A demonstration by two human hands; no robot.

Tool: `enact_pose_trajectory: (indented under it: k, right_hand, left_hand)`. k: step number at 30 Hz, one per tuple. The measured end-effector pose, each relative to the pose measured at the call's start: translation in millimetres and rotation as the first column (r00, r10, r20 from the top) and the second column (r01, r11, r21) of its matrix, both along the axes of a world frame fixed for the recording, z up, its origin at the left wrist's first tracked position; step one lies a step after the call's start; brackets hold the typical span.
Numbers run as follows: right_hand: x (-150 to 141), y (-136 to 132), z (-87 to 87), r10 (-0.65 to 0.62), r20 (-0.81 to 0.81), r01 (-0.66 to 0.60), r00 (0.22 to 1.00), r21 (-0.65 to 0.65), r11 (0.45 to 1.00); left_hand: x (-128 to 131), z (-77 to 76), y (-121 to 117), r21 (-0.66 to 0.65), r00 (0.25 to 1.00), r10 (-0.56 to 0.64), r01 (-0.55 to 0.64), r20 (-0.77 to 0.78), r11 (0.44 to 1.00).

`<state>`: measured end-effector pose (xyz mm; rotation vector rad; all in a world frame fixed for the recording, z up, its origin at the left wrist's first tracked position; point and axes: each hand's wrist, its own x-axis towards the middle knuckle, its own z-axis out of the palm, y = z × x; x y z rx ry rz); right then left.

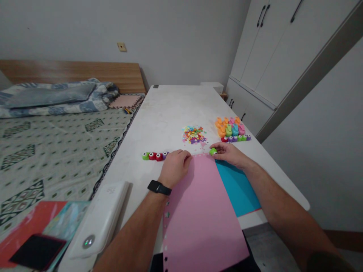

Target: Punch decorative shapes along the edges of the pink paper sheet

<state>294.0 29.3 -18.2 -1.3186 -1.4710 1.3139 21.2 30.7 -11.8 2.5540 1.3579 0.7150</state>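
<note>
Bright-green plastic craft punch point(213, 151), rounded, with a white eye, sits between twelve and one o'clock on the pink rectangular paper sheet point(202, 211), at its far right corner, as I watch over the remote feed. The right hand point(228, 152) holds it, thumb and fingers drawn narrow about it. At eleven o'clock the left hand point(176, 166), fingers bent, lies over the sheet's far edge; whether it grips the paper, I cannot tell. Small cut-outs line the sheet's left edge. At two o'clock a blue paper sheet point(239, 189) lies partly beneath the right arm. Multicoloured paper confetti point(194, 135) spreads at twelve; orange, green, blue and pink plastic punches point(231, 128) cluster at one. Between ten and eleven, I see a row of green, red and purple eyed punches point(152, 156); at nine, a long white plastic machine point(98, 219) shows a green light.
</note>
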Motion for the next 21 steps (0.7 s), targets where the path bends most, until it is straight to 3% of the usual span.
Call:
enact_pose_trajectory:
  k: [11, 21]
  right_hand:
    - [2.0, -0.4, 1.7, 0.059, 0.075, -0.064, 0.995, 0.068, 0.996]
    - [3.2, 1.4, -2.8, 0.078, 0.034, -0.081, 0.996, 0.073, 0.994]
  left_hand:
    - [1.0, 0.1, 0.0, -0.012, 1.0, 0.011, -0.011, -0.012, 1.0]
    - [0.2, -0.1, -0.1, -0.013, 1.0, 0.0, 0.0, -0.007, 1.0]
